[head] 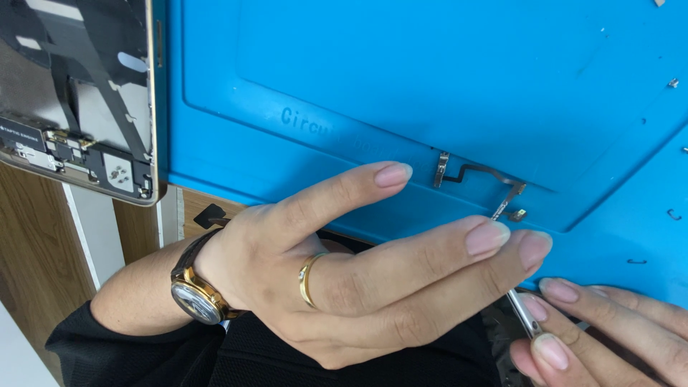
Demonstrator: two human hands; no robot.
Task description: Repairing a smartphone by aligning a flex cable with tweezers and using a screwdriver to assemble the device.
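Right hand (609, 333), low at the frame's corner, pinches a slim metal tool (525, 315) between thumb and fingers, closed firmly on its shaft. That shaft runs up and to the left, passes behind the left hand's fingertips, and its fine tip comes out touching or just short of a small flex cable part (481, 177) lying on the blue work mat (401, 79); the overlap makes contact hard to confirm. The flex part's long axis runs roughly left to right, with a metal tab at its left end and a small connector at its right end, nearest the tool tip. Left hand (358, 269) hovers flat and spread in front, fingers extended and holding nothing, with a ring and a wristwatch (197, 290) on it; its 2 longest fingers sit just below the part. The right hand is the one working the part. Above and left of the part the mat is bare; its raised inner border runs diagonally just below the part. An opened phone housing (79, 100) lies well apart at the mat's left edge, and a few tiny screws (673, 83) sit far right.
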